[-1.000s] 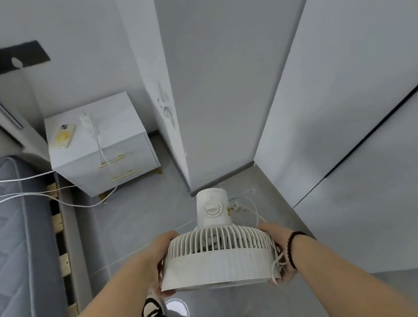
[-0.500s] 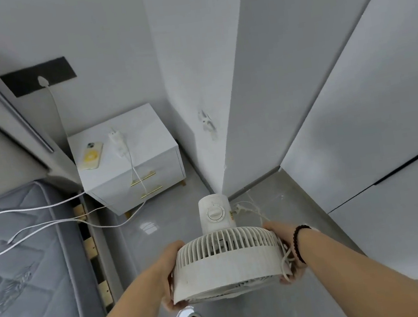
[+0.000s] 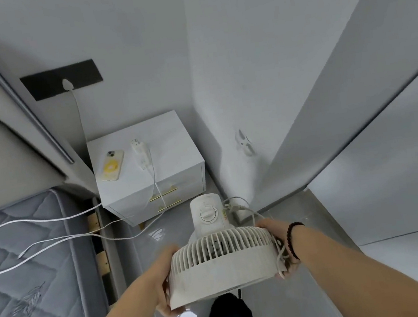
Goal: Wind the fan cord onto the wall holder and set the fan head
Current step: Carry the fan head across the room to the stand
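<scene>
The view has swung left and tilted up over the last second: more of the bed and headboard now shows at the left, and the nightstand sits fuller in frame at the far middle. The white wall corner has shifted right, so the holder on its face, edge-on a second ago, now shows plainly, far and a little right of the hands. That suggests the person is turning toward it, though it is well apart from the fan and no winding has begun.

The fan is carried low in the near middle, grille toward the camera, dial post on its far side, much as before. The left hand clasps its left rim, fingers curled under and mostly hidden. The right hand clasps the right rim, fingers wrapped round it and pressing loose loops of the cord against the housing. The plug dangles just far-right of the dial post.

A phone lies on the nightstand.
</scene>
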The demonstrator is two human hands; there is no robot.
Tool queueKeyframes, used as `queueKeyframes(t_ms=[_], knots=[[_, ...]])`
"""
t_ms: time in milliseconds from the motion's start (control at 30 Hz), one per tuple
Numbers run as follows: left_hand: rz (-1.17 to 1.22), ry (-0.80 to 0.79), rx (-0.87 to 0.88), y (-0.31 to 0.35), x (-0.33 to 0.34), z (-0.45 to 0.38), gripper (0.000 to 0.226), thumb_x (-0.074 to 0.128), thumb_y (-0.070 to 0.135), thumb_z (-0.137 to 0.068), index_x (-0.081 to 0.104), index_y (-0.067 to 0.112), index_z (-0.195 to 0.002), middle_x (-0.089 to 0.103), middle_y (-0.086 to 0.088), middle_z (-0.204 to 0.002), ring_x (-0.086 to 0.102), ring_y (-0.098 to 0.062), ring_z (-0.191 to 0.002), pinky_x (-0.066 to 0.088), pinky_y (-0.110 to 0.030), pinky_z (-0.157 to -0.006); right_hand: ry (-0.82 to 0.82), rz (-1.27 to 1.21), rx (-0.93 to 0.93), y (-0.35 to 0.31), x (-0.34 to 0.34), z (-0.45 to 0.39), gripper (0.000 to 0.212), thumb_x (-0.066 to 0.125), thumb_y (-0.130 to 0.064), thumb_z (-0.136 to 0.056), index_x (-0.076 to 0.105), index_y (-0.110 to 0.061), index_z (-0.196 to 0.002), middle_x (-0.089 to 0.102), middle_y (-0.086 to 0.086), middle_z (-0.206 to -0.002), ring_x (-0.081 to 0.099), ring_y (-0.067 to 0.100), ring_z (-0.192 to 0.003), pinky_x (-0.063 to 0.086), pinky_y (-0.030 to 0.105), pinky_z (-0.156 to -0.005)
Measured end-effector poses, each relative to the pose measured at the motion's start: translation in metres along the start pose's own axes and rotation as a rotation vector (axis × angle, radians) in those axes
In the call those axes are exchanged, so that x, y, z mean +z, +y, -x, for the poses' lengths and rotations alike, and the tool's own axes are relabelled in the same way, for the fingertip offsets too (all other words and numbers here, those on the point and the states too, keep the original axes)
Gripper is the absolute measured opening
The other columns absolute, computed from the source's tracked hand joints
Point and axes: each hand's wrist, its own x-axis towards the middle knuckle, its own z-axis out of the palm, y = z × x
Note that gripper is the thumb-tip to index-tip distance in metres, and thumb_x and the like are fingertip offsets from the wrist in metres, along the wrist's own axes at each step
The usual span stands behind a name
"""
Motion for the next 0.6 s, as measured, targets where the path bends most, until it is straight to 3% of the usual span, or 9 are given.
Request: queueKeyframes(t_ms=[233, 333, 400, 467, 533, 600], knots=[[0.161, -0.029, 0.013, 0.059, 0.0, -0.017, 0.051, 0.061, 0.05, -0.062, 0.063, 0.008, -0.091, 0.068, -0.016, -0.092, 0.062, -0.035, -0.088, 0.049, -0.039, -0.072, -0.023, 0.068, -0.04, -0.086, -0.016, -0.025, 0.032, 0.05, -0.025, -0.086, 0.039, -0.019, -0.057, 0.043, -0.003, -0.047, 0.037, 0.013, -0.046, 0.032, 0.024, -0.052], [0.249, -0.011, -0.01, 0.068, 0.011, -0.019, 0.056, 0.064, 0.051, -0.056, 0.066, 0.007, -0.091, 0.069, -0.016, -0.093, 0.064, -0.035, -0.089, 0.05, -0.039, -0.071, -0.048, 0.127, -0.087, -0.116, -0.021, -0.038, 0.017, 0.045, -0.017, -0.091, 0.048, -0.017, -0.074, 0.046, -0.001, -0.071, 0.041, 0.011, -0.061, 0.035, 0.025, -0.061], [0.32, -0.013, -0.035, 0.074, 0.019, -0.019, 0.054, 0.063, 0.051, -0.058, 0.067, 0.006, -0.087, 0.07, -0.017, -0.094, 0.064, -0.034, -0.089, 0.05, -0.039, -0.074, -0.039, 0.148, -0.085, -0.134, -0.024, -0.047, 0.018, 0.043, -0.014, -0.092, 0.048, -0.015, -0.075, 0.044, -0.001, -0.074, 0.04, 0.01, -0.064, 0.035, 0.023, -0.062], [0.416, -0.067, -0.005, 0.079, 0.028, -0.02, 0.039, 0.061, 0.044, -0.067, 0.066, 0.006, -0.065, 0.068, -0.015, -0.074, 0.064, -0.03, -0.072, 0.049, -0.035, -0.07, -0.033, 0.176, -0.05, -0.144, -0.029, -0.058, 0.026, 0.042, -0.015, -0.093, 0.041, -0.016, -0.066, 0.04, -0.002, -0.067, 0.037, 0.009, -0.058, 0.033, 0.021, -0.053], [0.448, -0.1, 0.034, 0.092, 0.031, -0.023, 0.043, 0.055, 0.031, -0.076, 0.055, 0.008, -0.04, 0.056, -0.011, -0.048, 0.056, -0.025, -0.045, 0.042, -0.03, -0.058, -0.028, 0.189, 0.001, -0.154, -0.032, -0.068, 0.028, 0.043, -0.018, -0.092, 0.036, -0.017, -0.065, 0.037, -0.003, -0.064, 0.034, 0.008, -0.054, 0.033, 0.019, -0.047], [0.445, -0.079, 0.046, 0.108, 0.031, -0.032, 0.036, 0.054, 0.025, -0.072, 0.049, 0.011, -0.039, 0.048, -0.008, -0.045, 0.049, -0.024, -0.043, 0.037, -0.029, -0.055, 0.007, 0.224, 0.023, -0.159, -0.034, -0.078, 0.028, 0.046, -0.02, -0.09, 0.038, -0.018, -0.063, 0.038, -0.003, -0.064, 0.035, 0.009, -0.055, 0.03, 0.02, -0.05]])
